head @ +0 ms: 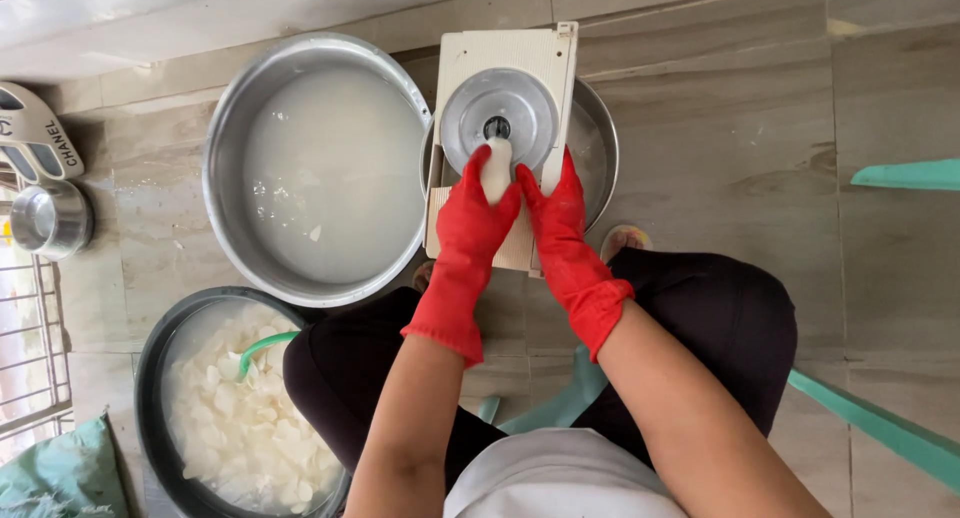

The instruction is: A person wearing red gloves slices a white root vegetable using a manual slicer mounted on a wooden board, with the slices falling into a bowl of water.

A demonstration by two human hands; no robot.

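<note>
— What do the hands have, seen from the head camera?

— Both wear red rubber gloves. The left hand (478,216) has its fingers clamped on a pale white piece of food (497,168), pressing it against the round metal disc (499,108) of a cream-coloured slicer board (510,53). The right hand (553,210) lies just beside it, touching the left; its fingers curl on the slicer's right side, but I cannot tell whether they grip the frame or only rest against it.

— Where does the slicer stand?

— It lies across a smaller steel basin (600,148) on the tiled floor (740,98), straight ahead of the person's knees. The pale piece sits at the lower edge of the disc, near its dark centre hub.

— And around it?

— Touching the slicer's left side is a large steel basin (225,148) of cloudy white water with a few thin slices floating in it. Nearer the person, to the left of the left knee, a dark tub (150,378) holds a heap of white slices in water, with a green handle (262,346) sticking out. A small steel bowl (48,218) rests at the far left by a wire rack (35,338). Part of a green stool (870,418) shows at the right.
</note>
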